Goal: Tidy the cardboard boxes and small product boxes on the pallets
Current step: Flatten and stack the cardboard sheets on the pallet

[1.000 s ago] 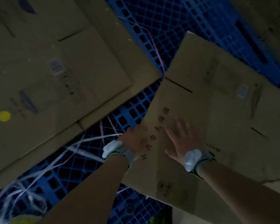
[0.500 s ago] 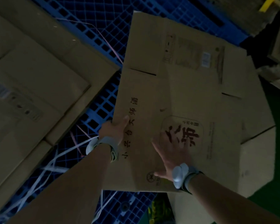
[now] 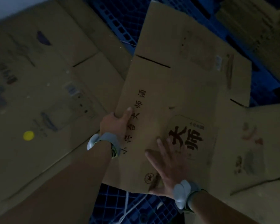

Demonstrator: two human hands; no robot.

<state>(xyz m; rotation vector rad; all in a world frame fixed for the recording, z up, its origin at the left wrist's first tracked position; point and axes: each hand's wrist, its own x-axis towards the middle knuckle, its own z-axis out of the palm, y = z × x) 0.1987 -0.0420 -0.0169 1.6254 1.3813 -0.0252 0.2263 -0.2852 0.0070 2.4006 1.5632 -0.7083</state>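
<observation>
Left hand (image 3: 116, 125) has its grip pinched on the left edge of the flattened cardboard box (image 3: 176, 97), thumb on top, fingers tucked underneath. Right hand (image 3: 166, 172) is spread flat, palm pressing down on the printed face near the bottom edge, not clamping anything. The box lies at a tilt across the blue pallet (image 3: 120, 21), its left edge lapping over the big flattened sheet with the yellow sticker (image 3: 39, 94), and another flattened box (image 3: 252, 151) sits just beside it on the right, partly under it. White strapping (image 3: 136, 207) trails over the pallet grid below. Progress looks early: sheets are down flat but fanned at different angles, not squared into a stack. By my reckoning, this one needs lining up with its neighbours. No small product boxes are in view here.
</observation>
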